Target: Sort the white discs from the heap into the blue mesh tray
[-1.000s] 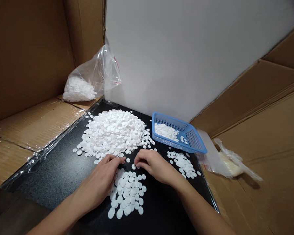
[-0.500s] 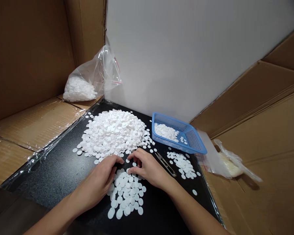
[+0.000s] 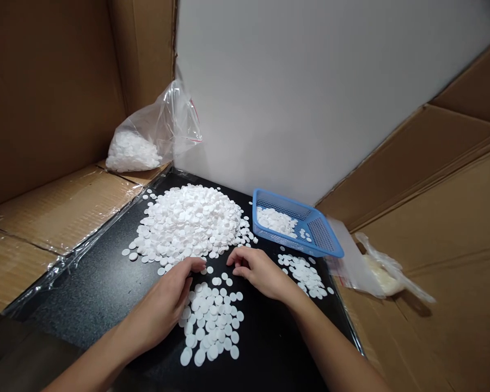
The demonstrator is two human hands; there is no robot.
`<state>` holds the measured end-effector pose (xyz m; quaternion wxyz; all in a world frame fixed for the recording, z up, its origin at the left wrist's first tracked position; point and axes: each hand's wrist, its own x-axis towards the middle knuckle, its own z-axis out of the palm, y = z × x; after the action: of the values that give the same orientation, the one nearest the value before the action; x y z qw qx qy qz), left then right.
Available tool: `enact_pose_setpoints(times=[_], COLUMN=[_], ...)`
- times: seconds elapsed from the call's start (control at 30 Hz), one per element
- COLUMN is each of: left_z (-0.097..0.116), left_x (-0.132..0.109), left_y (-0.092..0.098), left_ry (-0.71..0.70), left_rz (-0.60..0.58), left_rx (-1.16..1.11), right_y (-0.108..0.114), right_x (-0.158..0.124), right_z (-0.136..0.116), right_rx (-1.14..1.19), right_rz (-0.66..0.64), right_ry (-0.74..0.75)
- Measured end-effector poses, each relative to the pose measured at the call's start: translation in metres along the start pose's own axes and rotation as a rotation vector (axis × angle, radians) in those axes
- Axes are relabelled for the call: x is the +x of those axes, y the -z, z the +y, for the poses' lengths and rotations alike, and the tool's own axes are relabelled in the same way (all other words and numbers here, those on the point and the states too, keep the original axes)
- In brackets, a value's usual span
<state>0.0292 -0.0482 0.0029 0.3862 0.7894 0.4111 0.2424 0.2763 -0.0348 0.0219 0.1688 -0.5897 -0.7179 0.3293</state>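
Small flat white discs lie on a black tabletop in a large pile and a looser spread nearer me. My left hand rests at the left upper side of the spread, fingers curved and thumb apart, its fingertips by a few loose discs below the pile. My right hand hovers right of those discs, fingers bent, with a gap between thumb and index finger. No disc shows in either hand. The metal snips seen earlier are hidden behind my right hand.
A blue plastic basket holding white discs stands back right. Another small disc group lies before it. A clear bag of white pieces sits at left on cardboard; another bag lies at right. A white panel rises behind.
My right hand has shifted right, away from my left hand, uncovering several discs and covering the snips. My left hand has stayed nearly in place.
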Motion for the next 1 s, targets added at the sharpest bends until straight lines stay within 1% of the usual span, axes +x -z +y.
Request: enact_pose_setpoints(times=[0.1,0.17,0.2,0.27,0.37,0.47,0.53,0.6,0.67,0.8,0.9,0.93,1.0], left_z=[-0.002,-0.003,-0.003,-0.001,0.002,0.003,0.001,-0.001,-0.005,-0.014,-0.018,-0.019,-0.018], left_x=[0.001,0.002,0.002,0.002,0.000,-0.003,-0.005,-0.005,-0.002,0.005,0.010,0.010,0.011], left_y=[0.000,0.000,-0.001,-0.001,-0.001,0.000,0.000,-0.002,-0.004,-0.012,-0.018,-0.019,-0.020], left_ry=[0.008,-0.001,-0.003,-0.002,-0.009,-0.031,-0.040,-0.035,-0.037,-0.086,-0.105,-0.112,-0.131], left_rz=[0.027,0.065,0.082,0.092,0.035,-0.022,-0.033,-0.004,0.049,0.127,0.148,0.154,0.160], left_rx=[-0.035,-0.048,-0.052,-0.050,-0.019,0.027,0.040,0.039,0.029,0.017,0.050,0.074,0.130], right_y=[-0.001,-0.003,-0.006,-0.011,-0.019,-0.021,-0.021,-0.021,-0.024,-0.030,-0.027,-0.025,-0.020], right_x=[0.000,-0.001,-0.002,-0.004,-0.008,-0.011,-0.011,-0.009,-0.006,0.000,0.001,0.000,-0.002], right_z=[0.002,-0.001,-0.003,-0.010,-0.020,-0.025,-0.024,-0.022,-0.019,-0.014,-0.012,-0.012,-0.011], right_rx=[-0.140,-0.157,-0.136,-0.064,0.003,0.034,0.041,0.033,0.037,0.042,0.004,0.000,0.004], right_rz=[0.121,0.166,0.158,0.094,0.011,-0.069,-0.081,-0.010,0.071,0.156,0.258,0.306,0.398], right_ry=[0.001,0.024,0.044,0.089,0.129,0.158,0.165,0.157,0.156,0.131,0.063,0.058,0.098])
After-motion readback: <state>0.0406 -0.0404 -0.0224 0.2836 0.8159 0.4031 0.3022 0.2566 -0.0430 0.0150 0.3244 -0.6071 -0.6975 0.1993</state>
